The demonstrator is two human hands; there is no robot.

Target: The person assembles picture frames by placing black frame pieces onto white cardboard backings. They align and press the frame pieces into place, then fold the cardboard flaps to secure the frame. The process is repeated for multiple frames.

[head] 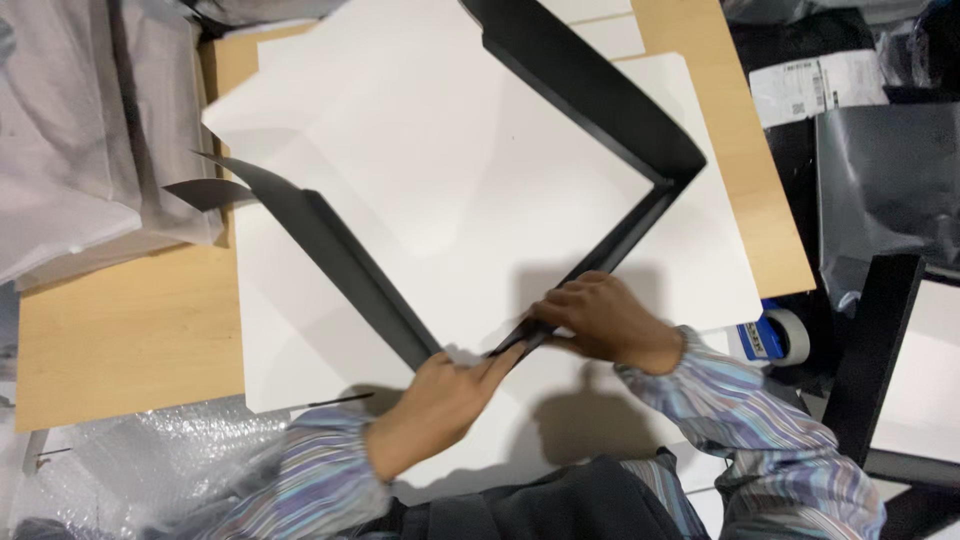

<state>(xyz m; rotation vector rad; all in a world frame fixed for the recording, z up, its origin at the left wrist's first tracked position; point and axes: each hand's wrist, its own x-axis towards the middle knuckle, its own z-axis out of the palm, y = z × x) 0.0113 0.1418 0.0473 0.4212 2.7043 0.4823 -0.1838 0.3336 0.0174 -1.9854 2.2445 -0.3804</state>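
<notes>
A black frame is being worked over a white board, set like a diamond on the wooden table. Its far and right-hand sides are seen joined at the right corner, while the left strip lies slanted, its upper end loose and curling free near the table's edge. The near corner is where the action is: the left hand is laid on the board with fingers stretched out flat, pressed against the end of the left strip rather than closed round anything. The right hand is curled, its fingers pinched on the lower end of the right strip where the two ends meet. By the look of it, two sides are settled and the near corner is only now being brought together; the left strip's upper end appears not yet attached. Bubble wrap is seen lower left, a tape roll just off the table's right edge.
</notes>
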